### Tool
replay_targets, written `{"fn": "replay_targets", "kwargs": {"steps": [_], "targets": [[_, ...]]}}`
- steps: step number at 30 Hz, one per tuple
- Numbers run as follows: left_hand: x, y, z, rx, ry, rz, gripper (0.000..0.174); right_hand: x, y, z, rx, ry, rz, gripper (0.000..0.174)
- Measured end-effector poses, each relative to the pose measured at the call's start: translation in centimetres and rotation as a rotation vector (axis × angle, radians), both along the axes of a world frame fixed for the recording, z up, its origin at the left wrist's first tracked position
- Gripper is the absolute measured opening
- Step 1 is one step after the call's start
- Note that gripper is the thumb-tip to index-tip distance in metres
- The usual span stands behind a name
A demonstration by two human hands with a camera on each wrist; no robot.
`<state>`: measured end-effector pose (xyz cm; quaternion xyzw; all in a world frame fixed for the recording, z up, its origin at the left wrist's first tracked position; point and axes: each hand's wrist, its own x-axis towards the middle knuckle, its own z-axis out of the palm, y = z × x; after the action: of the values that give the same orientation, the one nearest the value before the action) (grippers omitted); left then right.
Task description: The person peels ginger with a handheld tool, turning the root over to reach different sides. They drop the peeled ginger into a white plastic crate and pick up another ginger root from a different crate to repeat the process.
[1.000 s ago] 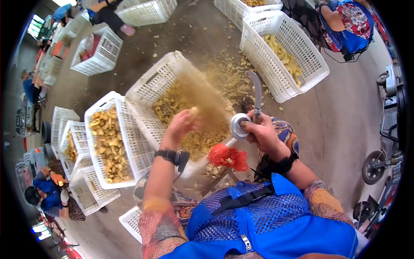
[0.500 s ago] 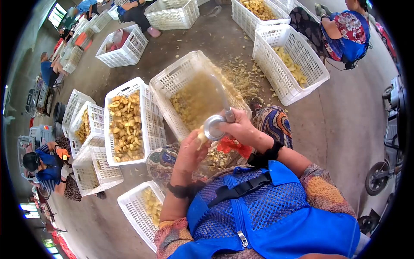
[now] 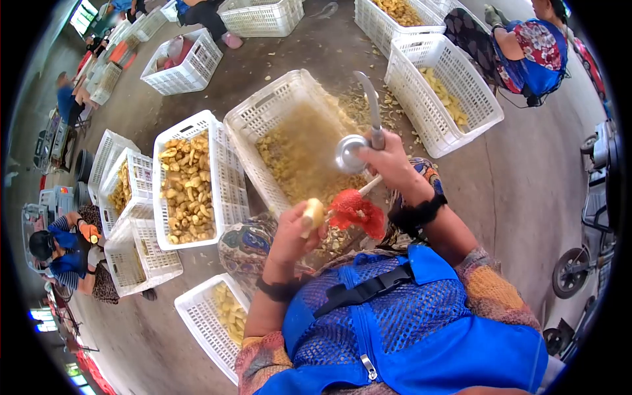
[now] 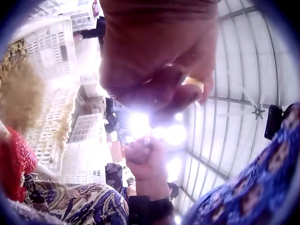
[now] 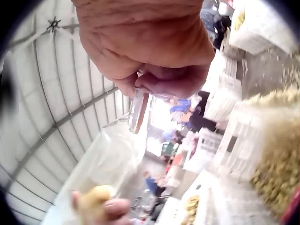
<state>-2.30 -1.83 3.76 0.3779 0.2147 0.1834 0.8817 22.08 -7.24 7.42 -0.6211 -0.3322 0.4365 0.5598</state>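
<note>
My left hand (image 3: pixel 291 242) holds a pale, peeled-looking piece of ginger (image 3: pixel 315 212) between fingers and thumb, at the near side of a crate (image 3: pixel 245 120) of brownish scraps. To the right, my right hand (image 3: pixel 395 166) grips a curved knife (image 3: pixel 373 105), its blade pointing up and away. A round metal disc (image 3: pixel 350 155) sits at that hand's thumb. The two hands are apart. Between them, lower down, hangs a bunch of red netting (image 3: pixel 357 212) around a pale stick. In the right wrist view the ginger (image 5: pixel 96 197) appears below the right hand (image 5: pixel 145 42).
A white crate (image 3: pixel 230 181) full of unpeeled ginger stands at the left. Another (image 3: pixel 434 141), with pale pieces, is at the right. A small crate (image 3: pixel 197 316) of pale pieces sits near my left elbow. Scraps litter the floor. Several people sit around, and vehicles line the right.
Half a second ago the disc and knife were against the ginger; now the right hand has moved up and right, away from it. One second ago the hands were also apart, the left further forward.
</note>
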Motion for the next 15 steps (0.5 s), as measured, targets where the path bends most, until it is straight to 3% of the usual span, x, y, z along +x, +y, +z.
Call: {"fn": "replay_targets", "kwargs": {"steps": [1,3,4,5,7,9,11,14,15], "targets": [[0.3,0.1,0.0,0.003,0.019,0.008,0.053,-1.0,-0.1,-0.9,0.07,-0.124,0.04,0.019],[1.1,-0.1,0.3,0.028,0.048,0.03,0.053,-4.0,-0.3,-1.9,0.345,-0.275,0.137,0.012],[1.4,-0.3,0.4,0.039,0.062,0.042,0.053,-4.0,0.0,-2.4,0.299,-0.434,0.144,0.012],[1.4,-0.4,0.0,0.067,0.041,0.031,0.046,-3.0,0.3,-2.3,0.137,-0.288,0.062,0.012],[1.2,-0.2,0.0,0.044,0.03,0.028,0.05,-1.3,0.0,0.6,-0.098,0.074,-0.019,0.009],[1.6,-0.6,-0.4,-0.02,0.064,0.135,0.052,-3.5,-0.8,-0.3,0.201,0.003,0.096,0.009],[2.3,-0.8,-0.2,-0.135,0.087,0.189,0.052,-4.6,-1.0,-1.4,0.35,-0.37,0.185,0.011],[1.6,-0.3,-2.3,-0.201,0.079,0.219,0.052,-1.8,0.2,-3.7,-0.052,-0.564,-0.016,0.012],[1.3,0.0,-2.4,-0.206,0.074,0.212,0.051,-1.5,-0.1,-2.2,0.061,-0.113,-0.161,0.011]]}}
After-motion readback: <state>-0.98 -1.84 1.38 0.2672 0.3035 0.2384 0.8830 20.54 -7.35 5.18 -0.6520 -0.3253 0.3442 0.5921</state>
